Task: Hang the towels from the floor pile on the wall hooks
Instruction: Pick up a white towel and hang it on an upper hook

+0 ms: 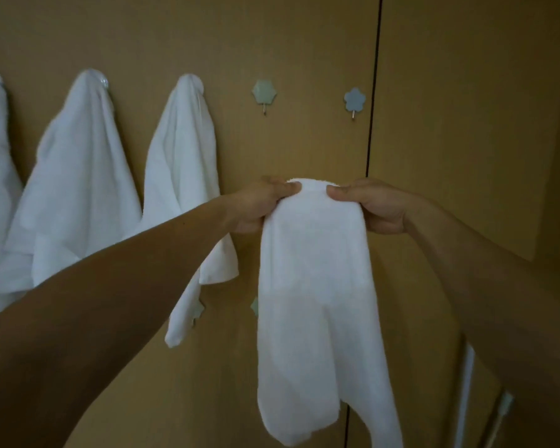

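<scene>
high up, towel (314, 286) between both hands

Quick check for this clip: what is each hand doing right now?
Left hand: pinches the top edge of the white towel.
Right hand: pinches the same towel's top edge from the other side.

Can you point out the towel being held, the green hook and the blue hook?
held towel (314, 286), head view, middle of the cloth.
green hook (264, 93), head view, its coloured plate.
blue hook (354, 99), head view, its coloured plate.
</scene>
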A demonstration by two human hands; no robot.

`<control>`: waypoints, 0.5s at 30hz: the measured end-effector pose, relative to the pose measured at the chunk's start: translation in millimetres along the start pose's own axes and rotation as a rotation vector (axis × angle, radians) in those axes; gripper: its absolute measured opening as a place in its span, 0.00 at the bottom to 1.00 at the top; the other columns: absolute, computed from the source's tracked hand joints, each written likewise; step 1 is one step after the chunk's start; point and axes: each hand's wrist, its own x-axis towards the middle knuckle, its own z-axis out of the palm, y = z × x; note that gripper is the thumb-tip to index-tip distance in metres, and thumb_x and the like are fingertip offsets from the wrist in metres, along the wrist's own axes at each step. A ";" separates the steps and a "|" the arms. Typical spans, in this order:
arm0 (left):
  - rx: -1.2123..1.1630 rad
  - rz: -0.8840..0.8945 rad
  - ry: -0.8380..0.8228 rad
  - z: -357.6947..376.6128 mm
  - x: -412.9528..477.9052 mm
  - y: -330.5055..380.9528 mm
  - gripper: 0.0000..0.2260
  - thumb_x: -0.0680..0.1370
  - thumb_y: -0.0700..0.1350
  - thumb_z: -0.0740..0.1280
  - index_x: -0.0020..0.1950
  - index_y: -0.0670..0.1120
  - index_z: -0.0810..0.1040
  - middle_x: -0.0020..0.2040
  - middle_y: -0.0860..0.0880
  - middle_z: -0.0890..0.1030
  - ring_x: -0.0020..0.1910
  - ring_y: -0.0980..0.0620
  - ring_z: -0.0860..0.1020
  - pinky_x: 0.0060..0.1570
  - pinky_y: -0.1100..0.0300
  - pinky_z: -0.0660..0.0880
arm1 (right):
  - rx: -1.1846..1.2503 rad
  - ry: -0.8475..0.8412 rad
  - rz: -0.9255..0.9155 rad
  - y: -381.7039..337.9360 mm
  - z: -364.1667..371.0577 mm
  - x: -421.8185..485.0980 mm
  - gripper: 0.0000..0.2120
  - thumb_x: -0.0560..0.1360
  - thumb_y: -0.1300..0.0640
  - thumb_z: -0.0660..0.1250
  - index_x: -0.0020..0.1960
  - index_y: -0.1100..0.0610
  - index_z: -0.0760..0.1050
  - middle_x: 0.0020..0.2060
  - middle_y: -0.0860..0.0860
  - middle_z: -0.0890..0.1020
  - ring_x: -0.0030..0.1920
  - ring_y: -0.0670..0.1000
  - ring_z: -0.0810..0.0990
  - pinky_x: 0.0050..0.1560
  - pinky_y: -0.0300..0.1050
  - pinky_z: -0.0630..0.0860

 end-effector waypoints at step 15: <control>0.266 0.195 0.251 -73.4 61.7 97.3 0.06 0.78 0.46 0.66 0.51 0.45 0.78 0.50 0.46 0.82 0.51 0.47 0.81 0.51 0.51 0.78 | -0.082 0.215 -0.233 -89.4 -18.5 117.2 0.19 0.76 0.47 0.68 0.58 0.62 0.77 0.51 0.57 0.84 0.49 0.55 0.84 0.51 0.51 0.80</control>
